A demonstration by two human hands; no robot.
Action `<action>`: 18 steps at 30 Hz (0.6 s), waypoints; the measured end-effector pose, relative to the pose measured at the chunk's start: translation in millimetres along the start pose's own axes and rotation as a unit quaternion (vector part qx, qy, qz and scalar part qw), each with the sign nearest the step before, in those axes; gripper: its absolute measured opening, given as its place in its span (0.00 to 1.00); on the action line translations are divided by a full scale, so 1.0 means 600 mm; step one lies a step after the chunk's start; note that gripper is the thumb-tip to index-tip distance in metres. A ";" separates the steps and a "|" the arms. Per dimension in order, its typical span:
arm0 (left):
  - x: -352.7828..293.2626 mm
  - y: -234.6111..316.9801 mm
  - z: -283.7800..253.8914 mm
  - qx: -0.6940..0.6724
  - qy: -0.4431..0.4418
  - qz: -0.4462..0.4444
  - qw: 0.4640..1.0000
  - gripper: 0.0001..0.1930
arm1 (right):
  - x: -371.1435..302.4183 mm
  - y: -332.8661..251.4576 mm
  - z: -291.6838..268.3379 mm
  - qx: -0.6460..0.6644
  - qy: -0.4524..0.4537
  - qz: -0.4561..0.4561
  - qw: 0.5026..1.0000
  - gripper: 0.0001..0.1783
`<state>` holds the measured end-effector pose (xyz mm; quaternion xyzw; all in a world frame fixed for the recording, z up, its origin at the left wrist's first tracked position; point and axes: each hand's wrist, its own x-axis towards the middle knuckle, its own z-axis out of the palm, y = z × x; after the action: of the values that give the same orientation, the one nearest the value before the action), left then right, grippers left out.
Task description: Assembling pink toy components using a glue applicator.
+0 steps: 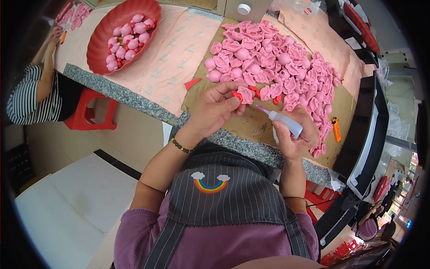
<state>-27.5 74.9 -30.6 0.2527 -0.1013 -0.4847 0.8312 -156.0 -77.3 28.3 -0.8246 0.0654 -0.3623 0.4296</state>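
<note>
My left hand [215,110] is closed on a small pink molded piece [244,95] with red parts at its sides, its hollow face turned up. In my right hand [299,132] is a translucent squeeze bottle [286,123], wrapped by the fingers and tilted toward the piece. Its thin purple-tipped nozzle [262,108] points at the pink piece; whether they touch I cannot tell. Just beyond both hands lies a large heap of pink molded pieces [268,58], some round and some hollow. A small red part [277,99] lies between the hands and the heap.
A red scalloped bowl [96,51] at the far left holds several pink-and-red pieces. An orange lighter [336,130] lies right of the heap, and a red scrap [192,83] left of it. A black-framed rack [365,134] borders the right side. Another person [33,89] sits at the left.
</note>
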 end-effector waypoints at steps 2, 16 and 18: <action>0.001 0.001 0.002 -0.004 0.011 -0.003 1.000 0.18 | -0.001 0.001 0.000 -0.010 -0.003 -0.003 1.000 0.11; 0.002 -0.002 -0.004 0.032 -0.014 0.002 0.999 0.19 | 0.002 0.004 0.001 -0.007 0.005 -0.015 1.000 0.10; 0.001 -0.001 -0.002 0.038 -0.014 0.001 0.999 0.19 | 0.004 -0.001 0.002 -0.015 0.000 -0.008 1.000 0.10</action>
<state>-27.2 74.4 -32.2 0.2772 -0.1312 -0.4835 0.8199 -153.4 -76.9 29.8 -0.8316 0.0637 -0.3645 0.4142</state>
